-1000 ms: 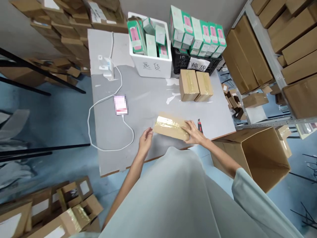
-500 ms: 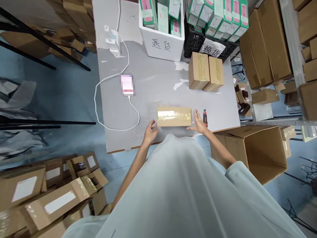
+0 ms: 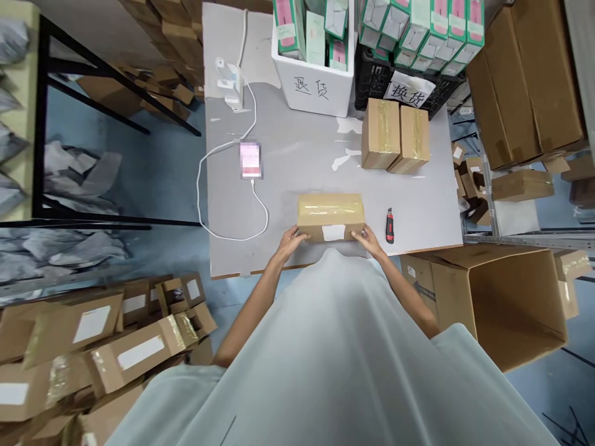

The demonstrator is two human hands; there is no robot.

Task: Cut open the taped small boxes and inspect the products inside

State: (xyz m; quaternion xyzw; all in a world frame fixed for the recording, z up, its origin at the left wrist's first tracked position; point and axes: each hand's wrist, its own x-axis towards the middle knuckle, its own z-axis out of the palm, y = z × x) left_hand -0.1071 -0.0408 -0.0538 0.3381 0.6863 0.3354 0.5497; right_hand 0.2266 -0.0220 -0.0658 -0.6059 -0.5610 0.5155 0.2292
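Observation:
A taped cardboard box (image 3: 331, 214) is at the front of the grey table, tilted so that its near side with a white label (image 3: 333, 232) shows. My left hand (image 3: 290, 241) grips the box's near left corner, thumb on the near face. At the near right corner, my right hand (image 3: 368, 240) holds it the same way, thumb beside the label. The fingers behind the ends of the box are partly hidden. To the right of my right hand lies a red and black box cutter (image 3: 389, 225) on the table.
Two taped boxes (image 3: 395, 136) stand at the back right, before a black crate (image 3: 372, 83) and a white bin (image 3: 316, 87) of green-and-pink cartons. A phone (image 3: 251, 160) on a white cable lies left. A large open carton (image 3: 515, 303) stands right of the table (image 3: 297, 155).
Both hands, open and beside the box before, have closed on its near corners. The box has been tipped, bringing its labelled side into view. The camera view has shifted slightly.

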